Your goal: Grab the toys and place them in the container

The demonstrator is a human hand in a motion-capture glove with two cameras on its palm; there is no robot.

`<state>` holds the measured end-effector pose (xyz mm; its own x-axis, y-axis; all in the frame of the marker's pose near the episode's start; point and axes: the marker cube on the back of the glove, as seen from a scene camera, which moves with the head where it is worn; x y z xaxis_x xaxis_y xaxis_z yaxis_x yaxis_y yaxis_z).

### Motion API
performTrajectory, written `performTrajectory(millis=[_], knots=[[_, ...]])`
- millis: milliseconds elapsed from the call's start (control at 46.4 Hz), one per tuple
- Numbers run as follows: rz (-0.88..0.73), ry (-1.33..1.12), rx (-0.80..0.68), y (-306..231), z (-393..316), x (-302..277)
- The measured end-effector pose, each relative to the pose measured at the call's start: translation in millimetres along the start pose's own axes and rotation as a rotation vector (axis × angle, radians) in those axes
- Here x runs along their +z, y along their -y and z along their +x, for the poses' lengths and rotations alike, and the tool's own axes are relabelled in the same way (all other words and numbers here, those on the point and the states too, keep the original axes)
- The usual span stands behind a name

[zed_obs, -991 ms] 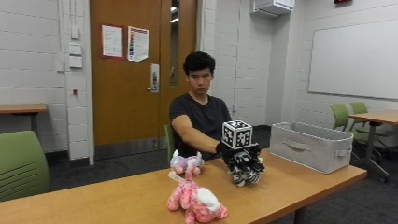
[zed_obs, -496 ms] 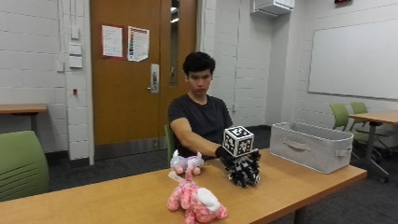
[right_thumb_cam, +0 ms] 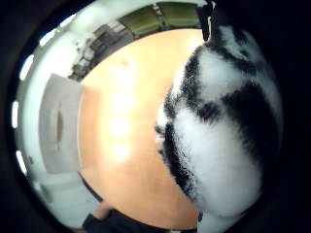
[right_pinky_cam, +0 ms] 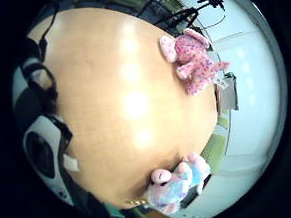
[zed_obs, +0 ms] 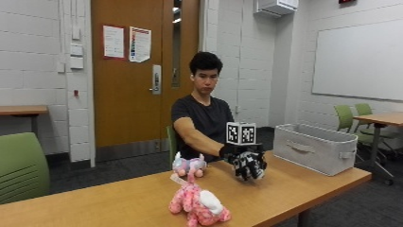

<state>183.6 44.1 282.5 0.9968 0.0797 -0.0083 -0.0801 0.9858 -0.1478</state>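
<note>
Holding a black-and-white striped plush toy (zed_obs: 250,166), our gloved right hand (zed_obs: 244,156) sits just right of centre in the outside view, a little above the wooden table (zed_obs: 296,187). The fingers curl down round the toy, which hangs beneath the palm; in the thumb-side palm view its striped fur fills the right half, so it is close against the hand, though we cannot see each finger's hold there. We judge it is raised clear so it can travel without dragging on the table.

At centre right of the outside view stands the grey fabric bin (zed_obs: 315,148), near the table's far end and well apart from the hand; it is open-topped, which suits a drop from above.

Two toys wait on the table: a pink spotted plush (zed_obs: 195,205) at the lower centre, near the front edge, and a pastel unicorn plush (zed_obs: 189,165) just left of the hand. They lie apart from each other, so we judge each can be taken singly.
</note>
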Motion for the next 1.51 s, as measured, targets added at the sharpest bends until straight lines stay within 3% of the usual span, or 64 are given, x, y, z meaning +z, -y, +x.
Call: performTrajectory(millis=[216,409,690,862,1013,1056,1207,1315,1509], knots=[[0.038,0.095,0.054,21,-24,-100],[0.064,0.149,0.012,35,-67,-206],[0.212,0.16,-0.159,17,-234,-316],[0.214,0.196,-0.419,-6,-327,-322],[0.211,0.157,-0.632,36,-310,-286],[0.193,0.177,-0.624,36,-319,-282],[0.037,0.246,-0.369,36,-360,-268],[-0.098,0.202,-0.318,40,-360,-253],[-0.022,0.126,-0.483,43,-333,-244]])
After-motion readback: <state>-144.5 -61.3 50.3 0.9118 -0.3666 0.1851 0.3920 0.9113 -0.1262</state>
